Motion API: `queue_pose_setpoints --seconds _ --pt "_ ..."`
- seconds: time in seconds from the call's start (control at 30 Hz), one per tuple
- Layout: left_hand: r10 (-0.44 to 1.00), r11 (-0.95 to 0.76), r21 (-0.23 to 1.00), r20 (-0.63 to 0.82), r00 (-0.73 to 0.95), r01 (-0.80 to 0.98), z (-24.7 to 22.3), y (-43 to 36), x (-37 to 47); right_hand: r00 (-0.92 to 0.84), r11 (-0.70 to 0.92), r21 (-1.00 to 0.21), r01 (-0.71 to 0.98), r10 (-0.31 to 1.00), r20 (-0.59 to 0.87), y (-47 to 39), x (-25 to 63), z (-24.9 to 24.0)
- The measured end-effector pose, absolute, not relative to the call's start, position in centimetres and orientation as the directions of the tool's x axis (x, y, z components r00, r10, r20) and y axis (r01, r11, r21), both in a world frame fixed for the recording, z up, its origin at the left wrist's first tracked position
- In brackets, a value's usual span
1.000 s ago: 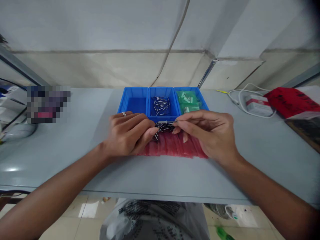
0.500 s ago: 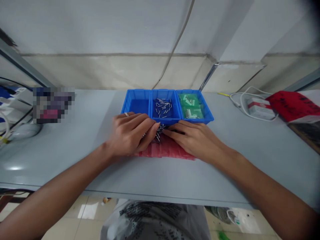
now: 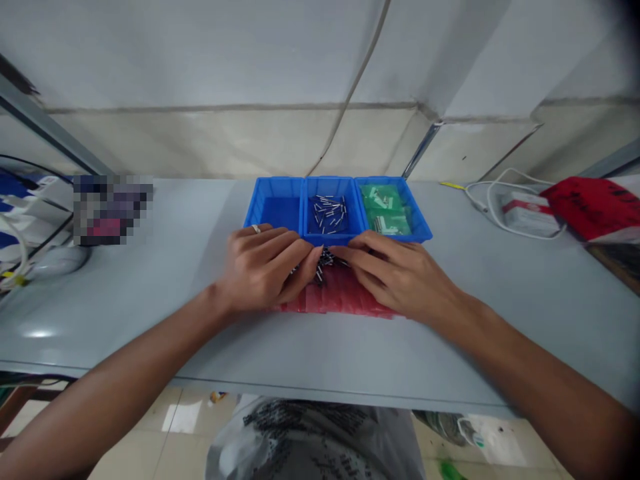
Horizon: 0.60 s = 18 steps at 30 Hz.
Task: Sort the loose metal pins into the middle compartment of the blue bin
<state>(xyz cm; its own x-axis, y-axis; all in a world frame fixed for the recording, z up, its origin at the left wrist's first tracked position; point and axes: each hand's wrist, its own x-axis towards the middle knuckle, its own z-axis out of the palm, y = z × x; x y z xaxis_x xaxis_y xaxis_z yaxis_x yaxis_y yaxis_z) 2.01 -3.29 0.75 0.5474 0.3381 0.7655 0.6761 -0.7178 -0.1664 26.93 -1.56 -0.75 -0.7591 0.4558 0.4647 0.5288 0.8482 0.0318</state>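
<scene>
A pile of small metal pins (image 3: 321,272) lies on red plastic bags (image 3: 345,297) in front of three joined blue bins. My left hand (image 3: 267,270), a ring on one finger, is curled over the left side of the pile. From the right, my right hand (image 3: 395,270) reaches in, fingers bent and pressed together at the pins. What either hand grips is too small to make out. The left bin (image 3: 279,205) shows its bare bottom. More pins (image 3: 329,213) lie in the middle bin, and green packets (image 3: 385,208) fill the right one.
At the far left are white plugs with cables (image 3: 47,200), a grey mouse (image 3: 60,260) and a blurred-out item. On the right stand a white-and-red box (image 3: 530,213), a white cable and a red bag (image 3: 595,207). The wall runs behind the bins.
My right hand has shifted slightly, its fingers now a little higher over the pile, near my left fingertips. My left hand stays curled at the pins. The view has moved slightly.
</scene>
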Motion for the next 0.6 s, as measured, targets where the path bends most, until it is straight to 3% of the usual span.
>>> queue_pose_setpoints --seconds 0.13,0.27,0.4,0.53,0.6 --pt "0.338 -0.728 -0.167 0.756 0.561 0.664 0.9 -3.2 2.0 -0.587 0.873 -0.248 0.419 0.469 0.66 -1.9 26.6 0.0" --pt "0.36 -0.753 -0.145 0.726 0.585 0.642 0.6 -3.1 2.1 -0.421 0.805 -0.445 0.393 0.588 0.691 -2.2 26.2 0.7" --pt "0.366 -0.764 -0.169 0.681 0.634 0.623 0.0 -3.1 2.1 -0.344 0.748 -0.572 0.337 0.663 0.664 -2.7 25.9 0.9" --pt "0.35 -0.778 -0.156 0.697 0.625 0.609 0.0 -3.1 2.0 -0.298 0.571 -0.803 0.173 0.807 0.51 -3.2 25.6 0.4" --pt "0.352 -0.77 -0.147 0.713 0.606 0.621 0.2 -3.1 2.0 -0.272 0.5 -0.862 0.081 0.843 0.464 -3.4 25.5 0.3"
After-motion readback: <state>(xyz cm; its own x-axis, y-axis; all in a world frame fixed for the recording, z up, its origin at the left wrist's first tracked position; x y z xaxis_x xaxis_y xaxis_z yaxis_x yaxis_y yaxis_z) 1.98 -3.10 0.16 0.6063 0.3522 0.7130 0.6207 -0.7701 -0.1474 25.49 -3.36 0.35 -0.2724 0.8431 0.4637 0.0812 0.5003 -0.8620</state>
